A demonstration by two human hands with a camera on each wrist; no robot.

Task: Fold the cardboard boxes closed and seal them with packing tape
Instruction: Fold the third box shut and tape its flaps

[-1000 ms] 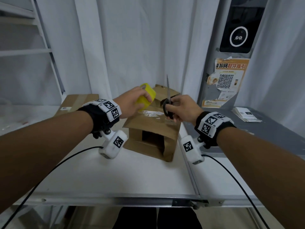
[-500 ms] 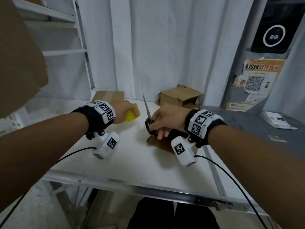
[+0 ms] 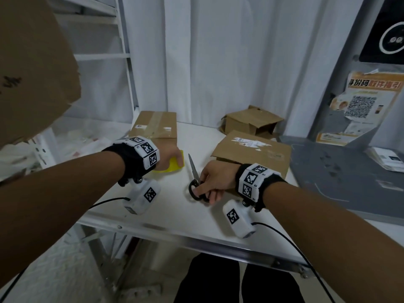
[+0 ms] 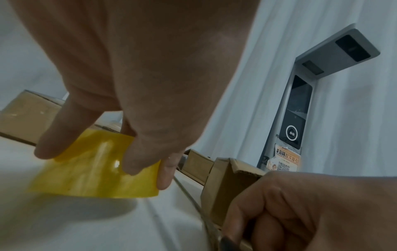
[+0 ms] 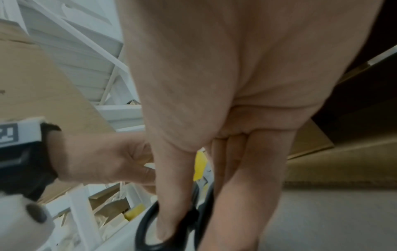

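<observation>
Left hand (image 3: 169, 157) clamps the yellow tape roll (image 4: 94, 168) — mostly hidden beneath it; right hand (image 3: 215, 179) grips black-handled scissors (image 3: 194, 174) — blade pointing away.

White curtain (image 3: 218, 51) hangs behind the white counter (image 3: 166, 206), which has a metal front edge. White shelving (image 3: 105, 55) stands at the left, with a large brown cardboard sheet (image 3: 32, 68) close to the camera at upper left; right of the counter lies a grey surface (image 3: 341, 184) carrying a small printed leaflet (image 3: 389, 159). A grey upright panel bears a black screen with a white ring (image 3: 391, 38), and below it an orange poster with a QR code (image 3: 363, 106), its corners peeling.
</observation>
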